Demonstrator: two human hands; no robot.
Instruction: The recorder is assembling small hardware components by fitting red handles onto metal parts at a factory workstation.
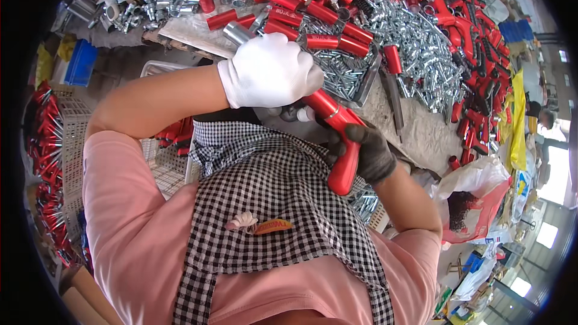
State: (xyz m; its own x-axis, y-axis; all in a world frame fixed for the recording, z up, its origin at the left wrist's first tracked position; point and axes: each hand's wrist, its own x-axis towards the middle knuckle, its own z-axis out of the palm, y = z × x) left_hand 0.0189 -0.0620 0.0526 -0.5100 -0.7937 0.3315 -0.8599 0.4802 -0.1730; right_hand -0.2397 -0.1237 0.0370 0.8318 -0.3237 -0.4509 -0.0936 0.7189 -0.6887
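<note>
Gripping red tool [336, 119] | left hand [271, 72]: closed round far end | right hand [370, 155]: curled about handle [345, 171]

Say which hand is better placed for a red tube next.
Probably the left hand: red tubes lie just beyond it; the right hand is farther off. Both grip the red-handled tool, so left must release.

glossy, smooth red tool [344, 171], shiny metal fittings [415, 54], matt cloth apron [259, 192], matt white fabric glove [265, 72]
</note>
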